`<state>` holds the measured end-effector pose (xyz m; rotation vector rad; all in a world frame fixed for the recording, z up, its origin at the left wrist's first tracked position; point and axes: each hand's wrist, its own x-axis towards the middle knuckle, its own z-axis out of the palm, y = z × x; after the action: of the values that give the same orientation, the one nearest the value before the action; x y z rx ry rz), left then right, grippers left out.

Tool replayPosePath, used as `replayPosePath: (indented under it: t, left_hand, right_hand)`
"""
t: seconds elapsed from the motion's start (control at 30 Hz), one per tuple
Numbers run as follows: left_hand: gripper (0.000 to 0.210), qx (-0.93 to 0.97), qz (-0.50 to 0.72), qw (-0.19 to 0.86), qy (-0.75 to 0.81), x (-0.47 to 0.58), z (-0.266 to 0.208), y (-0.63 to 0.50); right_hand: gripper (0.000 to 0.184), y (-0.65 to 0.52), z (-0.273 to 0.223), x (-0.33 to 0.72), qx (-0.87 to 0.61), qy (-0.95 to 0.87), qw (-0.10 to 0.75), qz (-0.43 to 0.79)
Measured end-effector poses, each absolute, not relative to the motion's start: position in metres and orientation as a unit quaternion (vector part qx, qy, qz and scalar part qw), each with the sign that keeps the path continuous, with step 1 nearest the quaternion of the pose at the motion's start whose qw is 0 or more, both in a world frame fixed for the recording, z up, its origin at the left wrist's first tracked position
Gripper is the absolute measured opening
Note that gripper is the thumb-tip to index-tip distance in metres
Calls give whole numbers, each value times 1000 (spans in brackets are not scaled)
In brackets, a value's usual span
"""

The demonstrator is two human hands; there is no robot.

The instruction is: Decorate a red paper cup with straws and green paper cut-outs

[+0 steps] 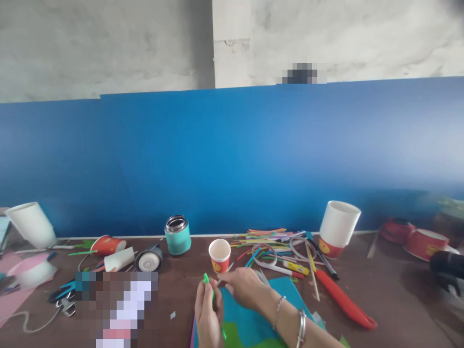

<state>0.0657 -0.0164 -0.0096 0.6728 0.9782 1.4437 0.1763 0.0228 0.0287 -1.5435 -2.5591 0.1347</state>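
Note:
My left hand (pixel 209 311) is closed around a slim bright green piece (pixel 206 278), its tip poking up above the thumb; the kind is unclear. Just to the right, my right hand (pixel 244 287) has its fingers curled and the index finger reaching left. A thin white stick (pixel 229 267) slants past that fingertip and seems pinched there. Right behind the fingers stands a small red and white paper cup (pixel 219 251), upright. Blue paper sheets (pixel 290 292) lie below my right hand, with green paper (pixel 232 333) on top.
Behind the cup and to its right lies a pile of coloured sticks (pixel 266 237), with markers and tape rolls (pixel 264 256). Larger paper cups (pixel 340 224), a teal jar (pixel 177 237) and a red-handled tool (pixel 344 299) are also around. A blue partition (pixel 217 159) borders the table.

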Motion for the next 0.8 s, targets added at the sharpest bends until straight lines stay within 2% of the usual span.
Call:
replayPosePath:
  t: [0.17,0.27,0.37,0.43,0.5,0.57,0.63,0.8]
  left_hand:
    - [49,296,663,556,405,67,-5,-18]
    - [45,316,677,537,392,67,-4,-18]
    - [41,340,698,500,384,64,2,-16]
    - [39,343,689,502,394,62,7,-13]
    - [38,335,664,535,400,63,15,-9]
    - [38,329,633,581,393,68,23,-5]
    - [39,317,604,626,377,75,30,-1]
    - [35,236,585,688,359,92,33,3]
  right_hand:
    - [18,23,12,159,-499,-866,33,11]
    - [18,19,16,168,-506,-860,62,-2]
    - [22,11,33,182,-540,-829,145,-10]
    - [19,5,46,188,-563,-751,342,48]
    - [16,-1,54,191,-557,-683,442,165]
    - [14,-4,56,191,-537,-641,448,317]
    - [14,-5,51,191,-516,-612,429,419]
    - [12,-4,37,198,-529,-597,438,416]
